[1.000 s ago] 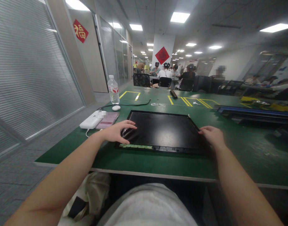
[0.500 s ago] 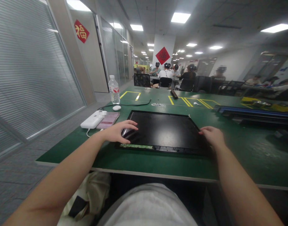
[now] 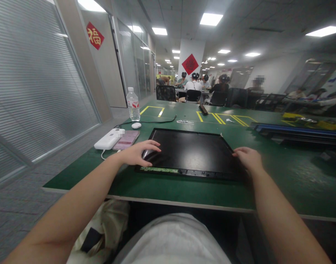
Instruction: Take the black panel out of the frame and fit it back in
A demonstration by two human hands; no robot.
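Head view shows a green bench (image 3: 162, 190) in a long, lit office, with blinds (image 3: 38, 73) on the left and people (image 3: 193, 86) seated beyond. A black screen panel (image 3: 192, 150) lies on the bench near its front edge, a green circuit strip (image 3: 161, 170) along its near side. The left hand (image 3: 135, 153) makes a wide grip over the panel's left edge, hiding part of it. The right hand (image 3: 247, 158) has a narrow grip at the right edge; whether it pinches the rim cannot be told. Long dark parts (image 3: 296, 132) are cut off at the right. Green surface separates panel from front edge; a phone (image 3: 129, 138) lies just beyond the left wrist.
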